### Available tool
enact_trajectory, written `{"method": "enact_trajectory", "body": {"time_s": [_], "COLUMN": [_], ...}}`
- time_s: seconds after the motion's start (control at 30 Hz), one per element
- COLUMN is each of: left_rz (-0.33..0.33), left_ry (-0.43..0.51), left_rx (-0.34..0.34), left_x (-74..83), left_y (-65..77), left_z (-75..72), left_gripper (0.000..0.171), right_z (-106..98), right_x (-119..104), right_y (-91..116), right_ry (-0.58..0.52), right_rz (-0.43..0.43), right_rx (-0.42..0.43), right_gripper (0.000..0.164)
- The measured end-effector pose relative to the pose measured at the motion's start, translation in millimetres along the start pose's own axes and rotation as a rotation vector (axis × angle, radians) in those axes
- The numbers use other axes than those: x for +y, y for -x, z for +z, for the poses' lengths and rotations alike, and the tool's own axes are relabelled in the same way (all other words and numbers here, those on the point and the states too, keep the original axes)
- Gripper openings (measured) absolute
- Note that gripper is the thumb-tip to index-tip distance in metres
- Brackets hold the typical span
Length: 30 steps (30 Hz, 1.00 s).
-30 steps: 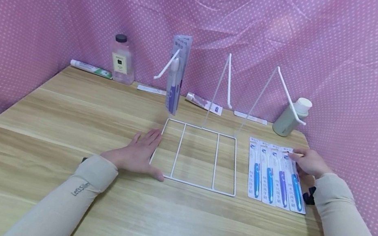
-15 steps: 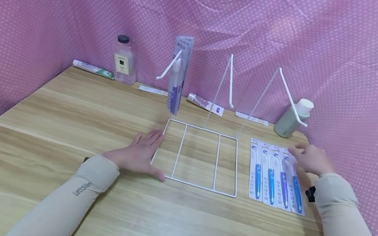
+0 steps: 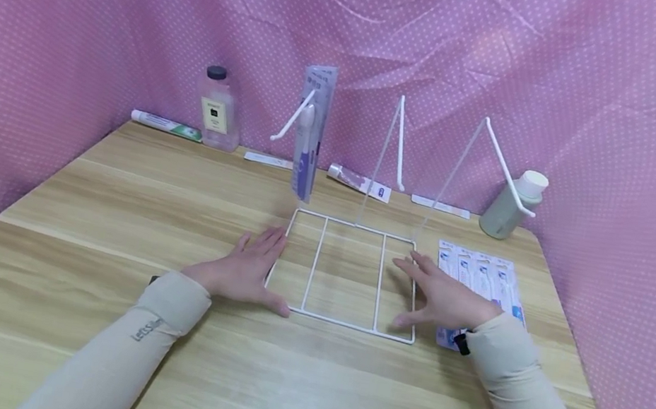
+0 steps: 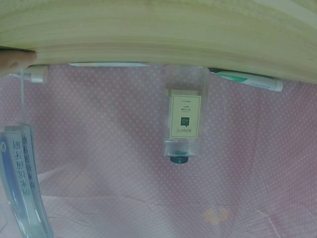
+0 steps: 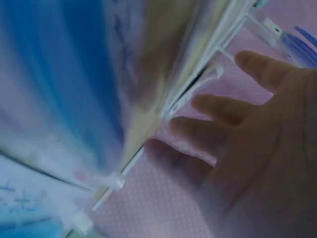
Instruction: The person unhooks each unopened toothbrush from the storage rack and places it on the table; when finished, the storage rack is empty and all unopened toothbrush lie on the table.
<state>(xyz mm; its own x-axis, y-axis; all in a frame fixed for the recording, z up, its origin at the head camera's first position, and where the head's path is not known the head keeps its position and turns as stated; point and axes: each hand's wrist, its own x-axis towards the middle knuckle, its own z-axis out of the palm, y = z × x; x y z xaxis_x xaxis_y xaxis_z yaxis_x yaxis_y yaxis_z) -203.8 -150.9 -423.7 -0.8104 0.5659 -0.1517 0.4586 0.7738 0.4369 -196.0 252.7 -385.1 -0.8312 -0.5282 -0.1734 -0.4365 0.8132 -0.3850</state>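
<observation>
"What's the wooden table carrying?"
"Nearest, the left hand and right hand are framing both sides of the rack, fingers spread wide, gripping nothing. Right of it, toothbrushes are lying flat in packs, partly hidden by the right arm; more packs are hanging from the left hook."
"Which step?"
"Probably steadying the rack; the next move is likely calling for even pressure."

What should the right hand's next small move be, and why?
Probably settle the right hand on the rack's right side to steady it: the left hand is at the left side, and the right hand's spread fingers, holding nothing, reach over the right edge.
</observation>
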Motion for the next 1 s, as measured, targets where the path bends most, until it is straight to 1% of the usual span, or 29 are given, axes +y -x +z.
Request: {"method": "enact_trajectory", "body": {"time_s": [0.07,0.13,0.27,0.4,0.53,0.77,1.0], "left_rz": [-0.003,-0.005,-0.005,-0.009,-0.011,-0.011,-0.010], "left_ry": [0.004,0.000,-0.006,-0.013,-0.013,-0.008,0.002], "left_rx": [0.001,-0.001,-0.009,-0.013,-0.014,-0.005,-0.007], "left_x": [0.9,1.2,1.0,0.9,1.5,3.0,3.2], "left_y": [0.7,1.1,1.8,2.1,2.5,3.3,4.4], "left_z": [-0.6,-1.1,-1.6,-2.1,-3.0,-3.7,-3.0], "left_gripper": [0.144,0.144,0.144,0.144,0.144,0.144,0.143], "right_z": [7,11,15,16,18,19,19], "right_x": [-3,-4,-6,-9,-12,-17,-20], "right_y": [-3,-4,-4,-3,-3,-4,-5], "right_ry": [0.000,-0.012,-0.025,0.001,0.024,0.099,0.128], "right_rz": [0.012,0.017,-0.003,-0.021,-0.025,-0.028,-0.025], "right_rx": [-0.028,-0.049,-0.083,-0.103,-0.109,-0.109,-0.096], "right_gripper": [0.121,0.123,0.123,0.122,0.117,0.105,0.103]}}
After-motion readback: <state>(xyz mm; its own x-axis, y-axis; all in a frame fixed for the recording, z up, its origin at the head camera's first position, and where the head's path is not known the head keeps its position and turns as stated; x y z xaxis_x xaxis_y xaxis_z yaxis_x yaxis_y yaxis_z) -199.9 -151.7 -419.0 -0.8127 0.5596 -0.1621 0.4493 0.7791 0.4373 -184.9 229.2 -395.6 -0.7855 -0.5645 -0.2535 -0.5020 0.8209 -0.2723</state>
